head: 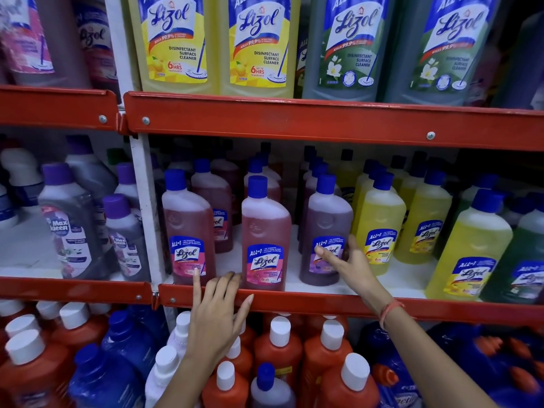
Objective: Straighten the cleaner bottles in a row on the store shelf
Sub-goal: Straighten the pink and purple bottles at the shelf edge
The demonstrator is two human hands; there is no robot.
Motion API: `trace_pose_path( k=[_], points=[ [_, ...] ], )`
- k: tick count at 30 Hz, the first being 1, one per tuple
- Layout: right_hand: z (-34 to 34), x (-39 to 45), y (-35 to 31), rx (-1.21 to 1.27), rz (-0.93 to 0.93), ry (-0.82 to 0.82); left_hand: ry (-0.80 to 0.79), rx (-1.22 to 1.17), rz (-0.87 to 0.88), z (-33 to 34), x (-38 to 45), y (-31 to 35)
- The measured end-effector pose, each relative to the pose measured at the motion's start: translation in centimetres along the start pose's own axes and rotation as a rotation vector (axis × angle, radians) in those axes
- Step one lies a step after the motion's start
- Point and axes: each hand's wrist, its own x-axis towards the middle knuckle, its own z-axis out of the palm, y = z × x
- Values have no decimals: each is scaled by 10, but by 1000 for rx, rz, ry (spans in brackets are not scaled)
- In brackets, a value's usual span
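Observation:
On the middle shelf (294, 298) stand blue-capped Lizol bottles. Two pink bottles are at the front, one at the left (188, 228) and one in the middle (265, 234). A purple bottle (323, 228) stands to their right, then yellow bottles (379, 222). My left hand (217, 313) lies flat on the red shelf lip, fingers spread, its fingertips reaching the base of the two pink bottles. My right hand (350, 260) rests against the lower right side of the purple bottle, thumb across its label, fingers behind it.
Large yellow (176, 42) and green Lizol bottles (350, 45) fill the upper shelf. Grey Maxkleen bottles (73, 228) stand in the left bay behind a white upright (147, 207). Orange and blue bottles with white caps (279, 343) crowd the lower shelf under my arms.

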Motion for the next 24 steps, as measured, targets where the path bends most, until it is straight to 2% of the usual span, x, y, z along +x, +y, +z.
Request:
trace_pose_path(
  k=[20,22,24],
  points=[
    [-11,-43,0,61,-72,-43,-58,-22,-7,-5,-10,1],
    [-16,-46,1,72,-84,-6,-69,-2,-9,-4,-11,2],
    [-23,-49,3,84,-101,117,-76,10,-10,-3,-12,2]
  ],
)
